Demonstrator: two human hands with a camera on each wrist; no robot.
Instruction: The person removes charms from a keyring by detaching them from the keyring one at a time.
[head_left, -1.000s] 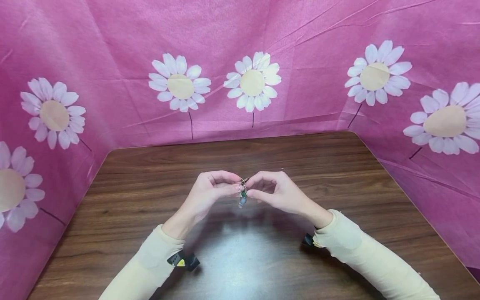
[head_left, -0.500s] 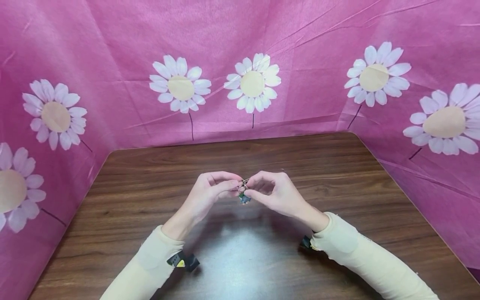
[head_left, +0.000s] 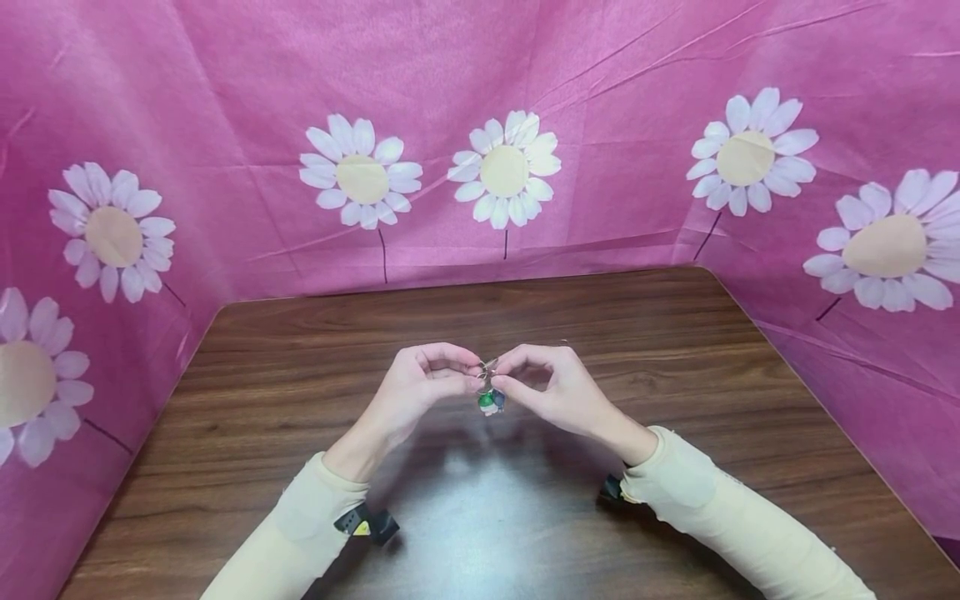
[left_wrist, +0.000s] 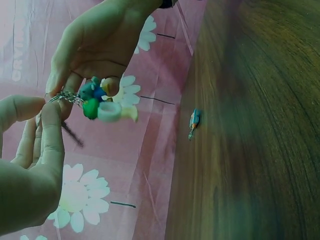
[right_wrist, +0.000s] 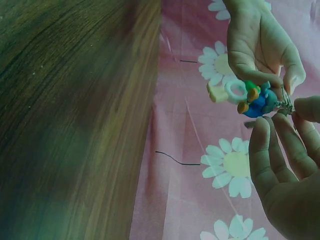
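Note:
My left hand and right hand meet above the middle of the table, fingertips close together. Between them, both pinch the metal ring of a keychain. From its short chains hang small figurine charms. One is a green and white figure with a pale yellow end; a blue figure with orange-yellow parts hangs beside it. Fingertips partly hide the ring. A separate small teal and orange charm with a bit of chain lies on the table, mostly hidden behind my right hand in the head view.
The dark wood-grain table is bordered by a pink cloth with white daisies at the back and sides. Black wrist devices are strapped at both cuffs, the left one more visible.
The hanging charms have swung and turned, so the green and white figure now faces the head camera. Fingers shift slightly at the ring; both hands stay in nearly the same place.

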